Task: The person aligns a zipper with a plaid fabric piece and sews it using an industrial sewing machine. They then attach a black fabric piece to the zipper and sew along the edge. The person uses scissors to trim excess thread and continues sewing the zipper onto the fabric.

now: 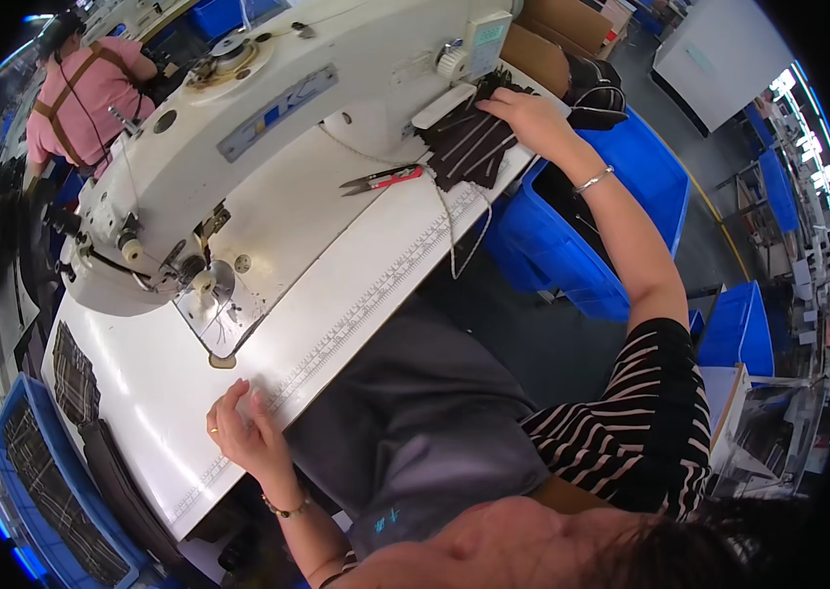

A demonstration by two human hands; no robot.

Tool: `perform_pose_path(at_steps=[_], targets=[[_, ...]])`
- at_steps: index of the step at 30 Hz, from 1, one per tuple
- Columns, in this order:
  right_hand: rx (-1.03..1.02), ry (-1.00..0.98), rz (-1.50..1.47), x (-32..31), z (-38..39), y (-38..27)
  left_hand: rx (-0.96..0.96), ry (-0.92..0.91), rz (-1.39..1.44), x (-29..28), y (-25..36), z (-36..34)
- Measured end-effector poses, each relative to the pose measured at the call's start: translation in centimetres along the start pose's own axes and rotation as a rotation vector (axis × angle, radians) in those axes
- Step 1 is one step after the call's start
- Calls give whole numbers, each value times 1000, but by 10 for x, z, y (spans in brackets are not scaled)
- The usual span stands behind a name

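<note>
My right hand (518,118) reaches to the back end of the white table, its fingers closed on a pile of dark brown strips (459,152) with lighter lines. Red-handled snips (386,179) and a loose cord (454,245) lie beside the pile. My left hand (243,422) hovers at or rests on the front edge of the white table (160,393), fingers loosely curled and apart, holding nothing. The white sewing machine (238,128) stands over its metal needle plate (223,324), beyond my left hand.
Blue bins (661,177) stand beside the table at right, with a cardboard box (543,29) behind. A blue tray (12,393) of dark pieces is at left, near more pieces (76,373) on the table. A co-worker in pink (91,98) works at upper left.
</note>
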State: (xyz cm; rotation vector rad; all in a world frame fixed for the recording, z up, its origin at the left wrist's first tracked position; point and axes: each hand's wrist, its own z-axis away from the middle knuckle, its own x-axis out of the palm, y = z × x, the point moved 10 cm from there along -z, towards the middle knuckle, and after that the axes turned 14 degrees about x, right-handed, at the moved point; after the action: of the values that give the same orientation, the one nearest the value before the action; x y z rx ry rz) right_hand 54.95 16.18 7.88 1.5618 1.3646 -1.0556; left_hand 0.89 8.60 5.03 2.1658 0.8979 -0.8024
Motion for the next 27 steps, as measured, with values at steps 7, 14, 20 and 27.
perform_pose_path(at_steps=[7, 14, 20, 27], targets=[[-93, 456, -128, -74, 7, -11, 45, 17, 0, 3, 3, -5], [-526, 533, -343, -93, 77, -166, 75, -164, 84, -2, 1, -18], [-761, 259, -637, -46, 103, -286, 126, -271, -217, -26, -75, -45], [-695, 166, -636, -34, 95, -310, -355, -86, -658, -110, -310, -91]])
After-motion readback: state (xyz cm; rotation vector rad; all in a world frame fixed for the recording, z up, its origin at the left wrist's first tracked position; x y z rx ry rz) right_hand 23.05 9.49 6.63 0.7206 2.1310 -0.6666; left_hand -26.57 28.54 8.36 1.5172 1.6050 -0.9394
